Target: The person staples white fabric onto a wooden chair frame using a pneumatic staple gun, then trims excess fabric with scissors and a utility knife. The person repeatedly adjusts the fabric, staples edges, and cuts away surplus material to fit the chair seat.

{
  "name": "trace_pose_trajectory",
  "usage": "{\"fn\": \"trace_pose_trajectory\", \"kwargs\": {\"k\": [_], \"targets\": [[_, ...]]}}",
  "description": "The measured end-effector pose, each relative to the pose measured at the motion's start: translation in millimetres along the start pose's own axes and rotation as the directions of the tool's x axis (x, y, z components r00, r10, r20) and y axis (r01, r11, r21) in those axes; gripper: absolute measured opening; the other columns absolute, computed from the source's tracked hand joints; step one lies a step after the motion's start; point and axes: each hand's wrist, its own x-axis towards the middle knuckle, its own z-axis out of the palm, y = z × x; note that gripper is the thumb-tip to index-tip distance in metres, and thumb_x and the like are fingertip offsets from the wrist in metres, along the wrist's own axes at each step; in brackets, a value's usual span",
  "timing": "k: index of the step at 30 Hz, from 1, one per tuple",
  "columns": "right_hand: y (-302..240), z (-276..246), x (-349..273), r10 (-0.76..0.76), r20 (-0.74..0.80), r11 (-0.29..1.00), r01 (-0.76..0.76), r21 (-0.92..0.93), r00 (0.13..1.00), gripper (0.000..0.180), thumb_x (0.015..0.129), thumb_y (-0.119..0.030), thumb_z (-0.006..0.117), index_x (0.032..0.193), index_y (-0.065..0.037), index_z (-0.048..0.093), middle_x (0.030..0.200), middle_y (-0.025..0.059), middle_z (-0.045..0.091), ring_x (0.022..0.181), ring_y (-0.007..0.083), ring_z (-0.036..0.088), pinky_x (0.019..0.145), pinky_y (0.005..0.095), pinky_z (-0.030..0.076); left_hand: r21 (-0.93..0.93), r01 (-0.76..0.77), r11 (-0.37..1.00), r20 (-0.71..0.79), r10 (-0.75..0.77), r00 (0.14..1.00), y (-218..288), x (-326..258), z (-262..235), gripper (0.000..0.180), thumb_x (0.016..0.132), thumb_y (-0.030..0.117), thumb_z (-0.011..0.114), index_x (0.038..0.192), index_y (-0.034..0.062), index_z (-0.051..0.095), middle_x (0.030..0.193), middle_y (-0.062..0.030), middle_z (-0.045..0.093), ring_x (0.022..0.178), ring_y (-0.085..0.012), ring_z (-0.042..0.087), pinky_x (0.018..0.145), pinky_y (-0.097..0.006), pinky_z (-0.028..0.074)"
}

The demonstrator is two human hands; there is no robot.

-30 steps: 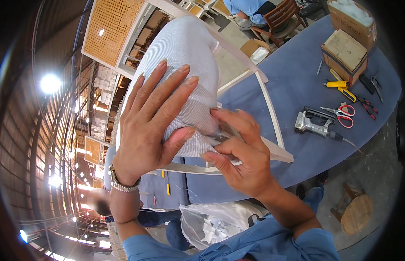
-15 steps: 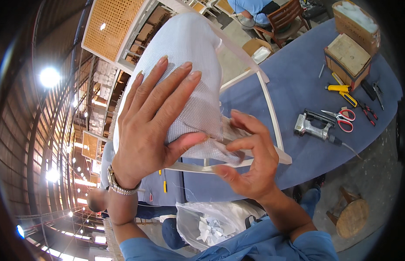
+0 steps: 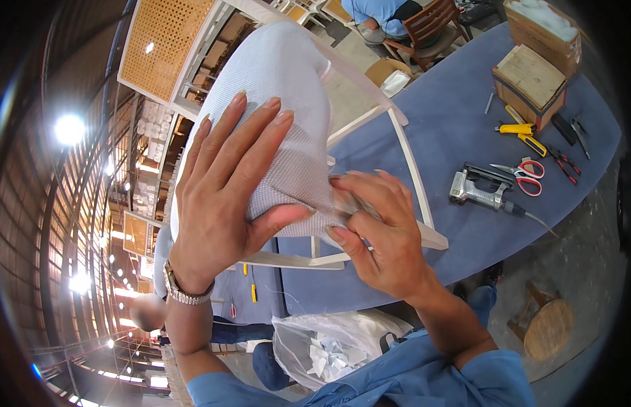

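Observation:
A seat covered in pale, fine-woven fabric [image 3: 278,71] stands tilted above a whitish wooden chair frame [image 3: 416,166]. My left hand [image 3: 217,193] lies spread on the cover, its fingers pointing away from me and its thumb beside a fold near the close corner. At that corner my right hand [image 3: 383,237] pinches the edge of the fabric between thumb and fingers. Part of the gathered edge is hidden behind those fingers. A metal-banded watch circles my left wrist.
On the blue-covered table [image 3: 465,115] to the right lie a staple gun [image 3: 482,190] with a hose, red-handled scissors [image 3: 529,178], pliers [image 3: 563,165] and yellow cutters [image 3: 515,129]. Cardboard boxes [image 3: 529,78] stand behind them. A bag of scraps [image 3: 329,346] hangs below; a wooden stool [image 3: 548,330] is lower right.
My right hand has moved slightly left and closed from a looser, spread pose into a pinch on the fabric edge. My left hand stays pressed on the cover. The whole view has shifted slightly.

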Motion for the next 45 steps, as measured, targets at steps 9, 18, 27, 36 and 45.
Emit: {"fn": "trace_pose_trajectory", "kwargs": {"k": [9, 18, 27, 36, 45], "targets": [[8, 4, -1, 0.038, 0.018, 0.981, -0.041, 0.189, 0.999, 0.026, 0.088, -0.017, 0.071, 0.073, 0.0, 0.058, 0.123, 0.0131, 0.061, 0.094, 0.0297, 0.059, 0.083, 0.0374, 0.047, -0.013, 0.075, 0.997, -0.048, -0.075, 0.996, 11, -4, 2, 0.094, 0.068, 0.058, 0.077, 0.138, 0.0006, 0.053, 0.142, -0.0181, 0.055, 0.138, -0.0402, 0.045, 0.112, -0.051, 0.037], [10, 0, 2, 0.025, -0.002, 0.97, -0.024, 0.243, 1.0, 0.019, 0.09, -0.015, 0.069, 0.085, 0.002, 0.065, 0.124, 0.0145, 0.061, 0.098, 0.0307, 0.06, 0.086, 0.0367, 0.049, -0.69, 0.171, 0.703, -0.509, -0.639, 0.577, 120, -105, 97, 0.044, 0.097, 0.033, 0.061, 0.124, -0.0023, 0.064, 0.125, -0.0215, 0.063, 0.109, -0.0317, 0.065, 0.101, -0.05, 0.047], [9, -2, 3, -0.022, -0.01, 0.988, 0.024, 0.156, 1.0, 0.025, 0.091, -0.015, 0.069, 0.078, 0.006, 0.063, 0.123, 0.0158, 0.063, 0.093, 0.0256, 0.064, 0.077, 0.0325, 0.051, -0.861, -0.213, -0.461, 0.186, -0.676, 0.713, 124, -35, 157, 0.081, 0.096, 0.058, 0.054, 0.15, 0.0018, 0.03, 0.15, -0.016, 0.042, 0.14, -0.0296, 0.04, 0.117, -0.048, 0.032], [13, -1, 0, -0.023, 0.021, 0.98, 0.018, 0.198, 1.0, 0.016, 0.09, -0.009, 0.066, 0.081, 0.005, 0.066, 0.126, 0.0151, 0.062, 0.102, 0.0276, 0.063, 0.094, 0.0353, 0.048, -0.83, -0.333, -0.447, 0.063, -0.669, 0.741, 118, -8, 156, 0.097, 0.083, 0.063, 0.067, 0.145, -0.0036, 0.036, 0.146, -0.021, 0.045, 0.135, -0.036, 0.046, 0.112, -0.047, 0.04], [27, -32, -13, -0.063, 0.236, 0.956, -0.009, 0.293, 0.97, 0.016, 0.088, -0.01, 0.064, 0.102, -0.002, 0.065, 0.137, 0.0145, 0.056, 0.121, 0.0335, 0.056, 0.105, 0.0428, 0.044, -0.879, -0.264, -0.397, 0.142, -0.746, 0.651, 121, -13, 165, 0.092, 0.088, 0.065, 0.055, 0.146, -0.0027, 0.035, 0.147, -0.0231, 0.042, 0.131, -0.0356, 0.051, 0.11, -0.051, 0.042]]}}
